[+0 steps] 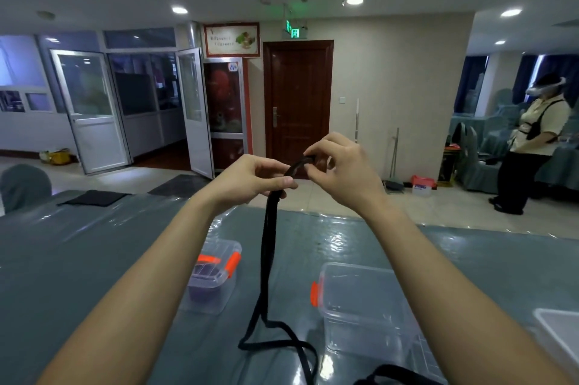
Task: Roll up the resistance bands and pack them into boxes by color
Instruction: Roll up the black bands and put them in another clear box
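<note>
A long black resistance band (270, 246) hangs from both raised hands down to the table, where its lower end lies in loops. My left hand (250, 179) pinches the band just below its top end. My right hand (340, 170) pinches the bent top end between thumb and fingers. On the table stands a clear plastic box with orange clips (216, 275) holding something purple, its lid on. To the right, a second clear box (360, 306) with an orange clip stands open; I see nothing in it. Another black band (394, 373) lies at the bottom edge.
The table has a grey-green cloth under shiny plastic film (94, 259). A black flat item (92, 197) lies at its far left. A white lid or tray (560, 340) pokes in at the right edge. A person wearing a headset (529, 146) stands at the far right.
</note>
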A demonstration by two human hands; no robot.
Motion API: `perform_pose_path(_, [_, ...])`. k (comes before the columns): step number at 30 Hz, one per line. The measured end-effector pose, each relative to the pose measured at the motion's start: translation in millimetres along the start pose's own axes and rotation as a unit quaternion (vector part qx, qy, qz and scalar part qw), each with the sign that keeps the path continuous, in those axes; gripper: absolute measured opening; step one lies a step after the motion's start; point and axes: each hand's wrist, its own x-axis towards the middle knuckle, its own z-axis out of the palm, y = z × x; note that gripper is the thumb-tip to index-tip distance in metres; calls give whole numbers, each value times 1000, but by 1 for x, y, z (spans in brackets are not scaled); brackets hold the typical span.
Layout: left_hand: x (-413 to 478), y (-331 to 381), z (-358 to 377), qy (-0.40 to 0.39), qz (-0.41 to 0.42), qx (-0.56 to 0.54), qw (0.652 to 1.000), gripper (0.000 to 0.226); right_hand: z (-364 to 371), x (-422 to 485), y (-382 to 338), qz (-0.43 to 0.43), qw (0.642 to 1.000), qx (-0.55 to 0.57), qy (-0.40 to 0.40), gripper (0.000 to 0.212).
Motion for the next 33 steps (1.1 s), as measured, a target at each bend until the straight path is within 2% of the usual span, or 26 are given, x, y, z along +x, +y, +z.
perform_pose_path(6, [-5, 7, 3, 70, 53, 60, 994, 20, 1, -13, -13, -13, 998, -46, 33, 16])
perform_pose_path(11, [-15, 4, 17, 105, 103, 76, 986, 23, 8, -35, -13, 81, 994, 72, 29, 32])
perform_pose_path(16, [-25, 2, 29, 118, 118, 174, 971, 25, 12, -53, -8, 125, 976, 171, -60, 48])
perform_pose_path(20, [-33, 7, 36, 111, 100, 218, 965, 28, 8, -63, -8, 143, 962, 204, -111, 27])
perform_pose_path(25, [-46, 6, 42, 85, 106, 240, 961, 22, 7, -82, -10, 171, 943, 242, -151, 23])
perform_pose_path(30, [-59, -5, 56, 89, 111, 185, 972, 24, 19, -104, -9, 214, 919, 322, -84, 14])
perform_pose_path(33, [-65, -17, 63, 86, 84, 131, 984, 28, 23, -115, -10, 231, 898, 371, -45, 15])
